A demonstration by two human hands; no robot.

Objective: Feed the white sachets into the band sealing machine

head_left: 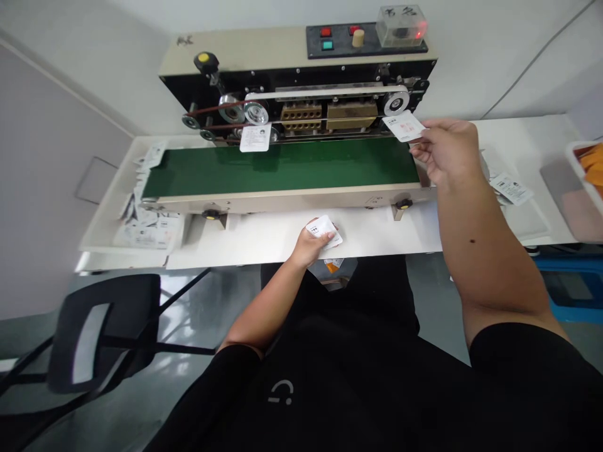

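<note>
My right hand (450,150) pinches a white printed sachet (403,126) by its edge, at the right-hand end of a band sealing machine (301,59). The sachet's far edge lies by the silver wheel (396,102) there. In front of the machine, near the table edge, my left hand (311,243) is closed on a small stack of similar sachets (324,230), thumb on top. Another sachet (255,137) stands at the left part of the sealing band, over the green conveyor belt (292,168). My hands are apart from each other.
A white tray (181,235) heaped with sachets stands at the left end of the belt. More sachets (511,188) lie to the right behind my forearm. A bin with orange packets (592,164) is at the far right. A black chair (106,333) stands at lower left.
</note>
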